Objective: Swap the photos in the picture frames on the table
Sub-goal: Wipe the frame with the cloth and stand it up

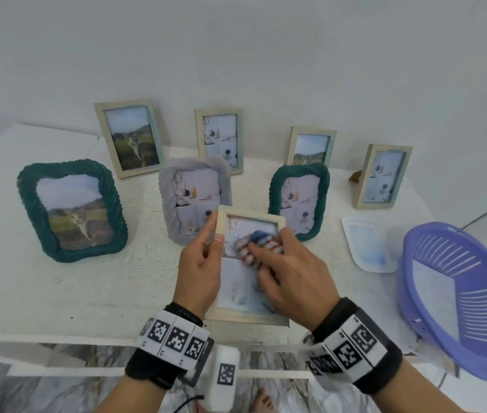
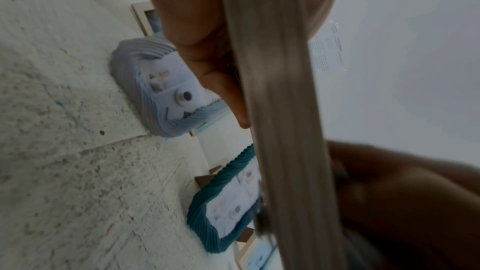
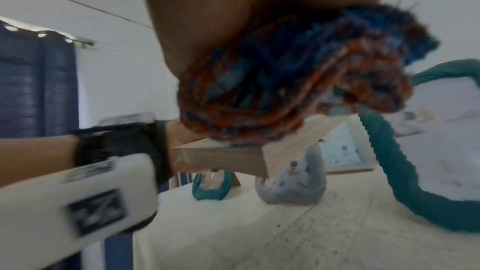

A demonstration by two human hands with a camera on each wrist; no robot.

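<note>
My left hand (image 1: 203, 257) grips the left edge of a light wooden picture frame (image 1: 278, 219), held above the table's near edge; in the left wrist view the wooden frame (image 2: 283, 110) runs edge-on past my fingers (image 2: 207, 52). It holds a pale interior photo (image 1: 237, 281). My right hand (image 1: 284, 263) holds a bunched red, white and blue striped cloth (image 1: 255, 244) and presses it on the frame's glass. The right wrist view shows the cloth (image 3: 298, 81) under my palm and the wooden frame (image 3: 233, 155) below it.
Several framed photos stand on the white table (image 1: 57, 293): a green frame with a cat photo (image 1: 72, 208), a grey frame (image 1: 196, 198), a second green frame (image 1: 299, 198), and wooden frames behind. A clear sheet (image 1: 367, 244) and a purple basket (image 1: 459, 296) sit at the right.
</note>
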